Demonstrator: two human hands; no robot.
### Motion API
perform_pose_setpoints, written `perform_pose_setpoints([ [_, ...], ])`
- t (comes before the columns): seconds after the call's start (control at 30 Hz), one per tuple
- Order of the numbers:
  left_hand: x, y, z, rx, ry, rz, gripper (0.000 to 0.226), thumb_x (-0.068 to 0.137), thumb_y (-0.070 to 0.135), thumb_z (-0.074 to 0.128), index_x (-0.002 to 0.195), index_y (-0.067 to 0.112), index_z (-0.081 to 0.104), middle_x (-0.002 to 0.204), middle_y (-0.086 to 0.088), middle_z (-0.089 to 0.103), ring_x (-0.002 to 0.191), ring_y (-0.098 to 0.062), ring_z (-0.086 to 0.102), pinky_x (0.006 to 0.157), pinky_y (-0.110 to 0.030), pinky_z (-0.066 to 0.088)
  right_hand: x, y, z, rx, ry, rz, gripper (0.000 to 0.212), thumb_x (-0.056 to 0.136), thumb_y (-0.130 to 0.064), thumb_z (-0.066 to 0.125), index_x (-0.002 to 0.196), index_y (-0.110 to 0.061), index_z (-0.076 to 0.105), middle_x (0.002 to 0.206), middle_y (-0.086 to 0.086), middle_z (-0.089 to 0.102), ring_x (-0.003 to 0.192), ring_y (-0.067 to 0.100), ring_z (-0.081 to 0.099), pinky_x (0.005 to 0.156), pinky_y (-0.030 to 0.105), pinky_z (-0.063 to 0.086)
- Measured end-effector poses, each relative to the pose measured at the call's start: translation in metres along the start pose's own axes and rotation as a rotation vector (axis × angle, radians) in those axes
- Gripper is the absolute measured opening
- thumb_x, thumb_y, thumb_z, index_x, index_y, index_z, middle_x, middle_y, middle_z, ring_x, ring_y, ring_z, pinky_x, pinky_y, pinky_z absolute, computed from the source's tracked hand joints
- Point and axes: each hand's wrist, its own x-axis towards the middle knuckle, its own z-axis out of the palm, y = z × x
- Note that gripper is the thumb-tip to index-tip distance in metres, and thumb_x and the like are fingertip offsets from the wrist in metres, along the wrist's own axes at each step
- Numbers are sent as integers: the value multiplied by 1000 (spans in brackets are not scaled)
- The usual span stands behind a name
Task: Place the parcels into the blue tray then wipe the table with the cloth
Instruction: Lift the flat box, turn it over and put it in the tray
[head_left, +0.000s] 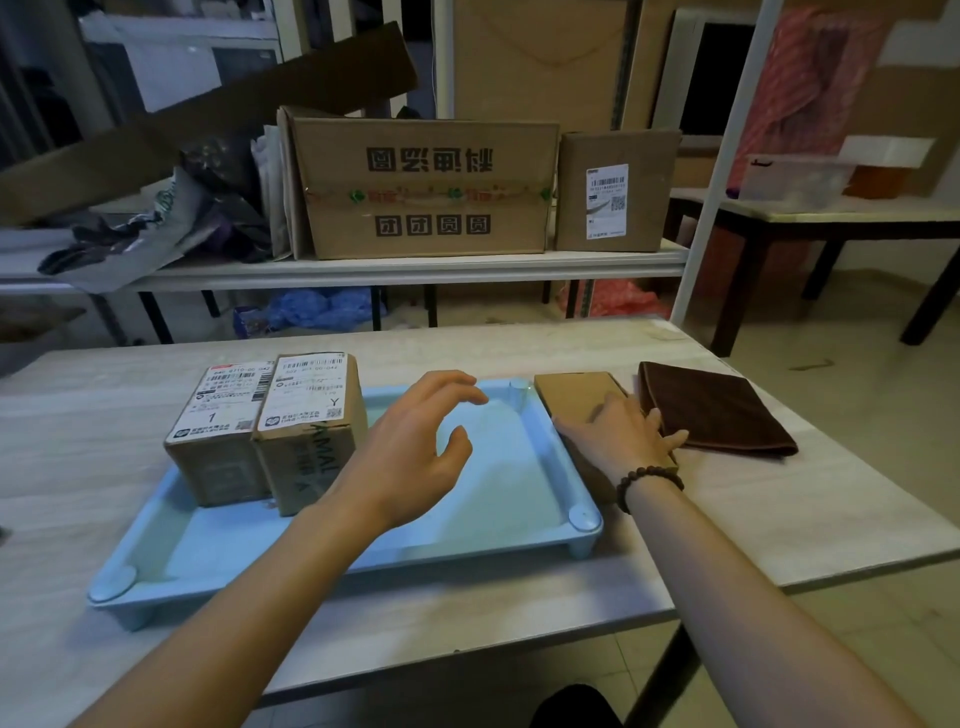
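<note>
Nearest, the blue tray (498, 535) sits close to the front edge of the bench (779, 519), so a shove while loading could push it toward that edge. Above its bare middle the left hand (415, 447) hovers with fingers (452, 387) spread and empty. Just right of the tray, the right hand (618, 441) lies flat on a flat brown parcel (571, 395), fingers extended over it, not visibly gripping; one fingertip reaches the brown cloth (717, 410) lying just beside, so lifting the parcel could drag the cloth along. The thin parcel could also catch on the tray's raised rim. At the tray's far left stand two labelled parcels (270, 431), touching side by side. The count: three parcels, two in and one out; one tray; one cloth.
</note>
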Motion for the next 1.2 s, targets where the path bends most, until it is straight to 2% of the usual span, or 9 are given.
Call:
perform_pose_setpoints([
  [0.13,0,0,2,-18,-8,3,32,96,16,55,125,29,58,140,19,46,120,-3,50,96,-29,47,-1,-2,-4,78,3,4,101,71,-78,65,148,-18,42,152,10,44,138,41,39,113,61,27],
  [0.2,0,-1,3,-20,-8,5,31,96,16,55,124,29,58,139,18,46,119,-4,51,96,-30,48,-1,-3,-6,104,8,-2,104,70,-76,68,151,-18,38,153,10,42,137,41,39,111,58,31],
  [0.4,-2,-5,5,-27,-18,-4,30,96,17,56,123,31,59,139,19,45,114,-4,54,94,-32,51,1,-4,-5,136,50,9,104,67,-70,76,148,-18,38,150,10,45,134,40,43,109,56,35],
  [0.6,-4,-5,4,-22,-38,-21,26,97,19,54,118,33,61,140,22,43,103,-8,60,89,-38,54,0,0,-2,164,63,1,109,65,-74,76,150,-20,34,151,9,46,135,39,43,108,57,36],
  [0.73,-4,0,4,-43,-47,-25,25,98,17,55,117,30,63,139,20,44,109,-5,58,93,-35,53,-1,-3,-2,172,80,-8,107,64,-66,81,148,-19,34,151,8,45,135,40,43,108,58,35],
  [0.87,-5,0,-2,-41,-58,-15,24,97,15,56,112,31,64,138,20,45,106,-1,58,91,-31,54,-4,-4,-5,164,124,-7,101,65,-58,84,144,-17,34,150,10,44,132,42,43,106,56,34],
  [1.03,-5,-3,-7,-61,-19,-15,25,96,14,56,112,31,64,131,20,50,102,1,59,89,-25,53,-5,-4,-16,114,345,-52,106,62,-64,82,142,-16,33,145,15,44,126,44,45,102,56,35],
  [1.13,-4,-1,-7,-97,5,-22,28,95,12,56,114,32,62,126,19,52,102,1,59,89,-21,51,-10,-16,-31,193,527,-144,97,62,-55,83,139,-17,37,141,13,47,126,40,45,103,54,34],
  [1.2,-4,2,-8,-128,29,-48,30,96,13,56,119,32,60,124,19,53,104,2,58,91,-19,50,-16,-29,-40,287,588,-221,94,62,-52,83,137,-18,37,142,11,46,127,37,46,103,53,35],
])
